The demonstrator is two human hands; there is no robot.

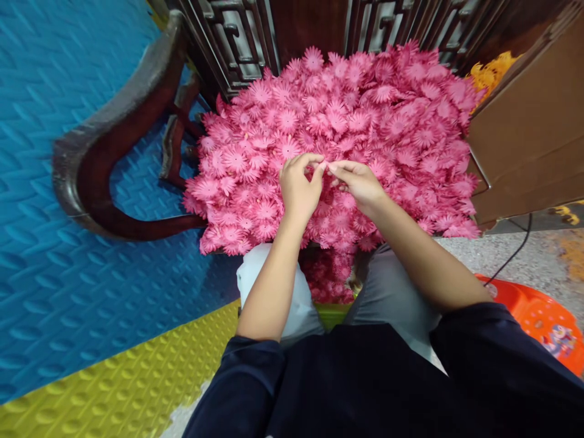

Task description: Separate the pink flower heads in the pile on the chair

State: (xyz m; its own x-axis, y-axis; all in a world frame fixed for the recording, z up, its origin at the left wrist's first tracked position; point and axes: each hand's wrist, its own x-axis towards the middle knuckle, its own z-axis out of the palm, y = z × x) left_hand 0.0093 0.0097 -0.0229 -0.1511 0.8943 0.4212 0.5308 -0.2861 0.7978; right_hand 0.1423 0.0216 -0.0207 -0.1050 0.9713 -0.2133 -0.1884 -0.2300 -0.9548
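Two bare hands meet over a heap of pink flowers [337, 115] spread across a dark wooden bench [298, 27], from its carved back to its front edge. The left hand [298, 185] brings thumb and forefinger together in a pinch; the right hand [362, 185], its fingertips just beside, is pinched likewise. Whether either grasps a scrap of pink is too small to tell. The heap reaches the curved armrest [98, 155] at the bench's left end and a brown cardboard box [524, 128] at the right. More pink blooms [326, 277] show below the front edge, between the person's knees.
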